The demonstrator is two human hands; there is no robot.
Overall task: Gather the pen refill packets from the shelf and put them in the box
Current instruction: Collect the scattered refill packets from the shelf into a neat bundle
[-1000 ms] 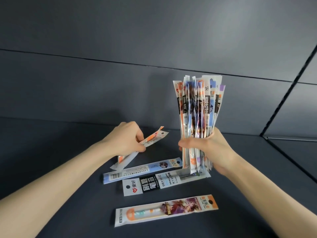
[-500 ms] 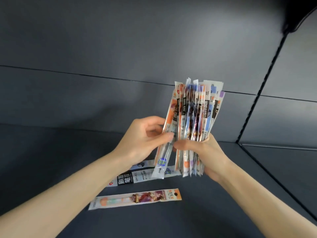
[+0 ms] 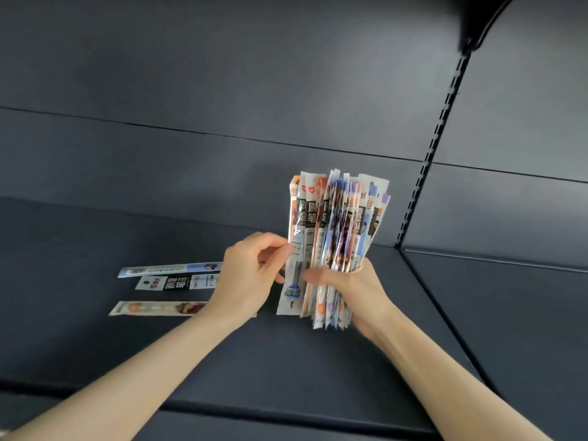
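- Dark grey shelf (image 3: 95,345): three loose packets (image 3: 168,283) are laid flat behind its front edge.
- An upright bundle (image 3: 343,224) is clasped by the right grip (image 3: 359,291).
- Its leftmost packet (image 3: 298,224) is pinched by the left grip (image 3: 248,275).

Loose packets (image 3: 178,282) on shelf (image 3: 79,345), upright bundle (image 3: 337,224) to their right

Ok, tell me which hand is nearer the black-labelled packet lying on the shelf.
Left. The left hand sits just right of the black-labelled packet, overlapping its end while pinching the bundle; the right hand grips it farther right.
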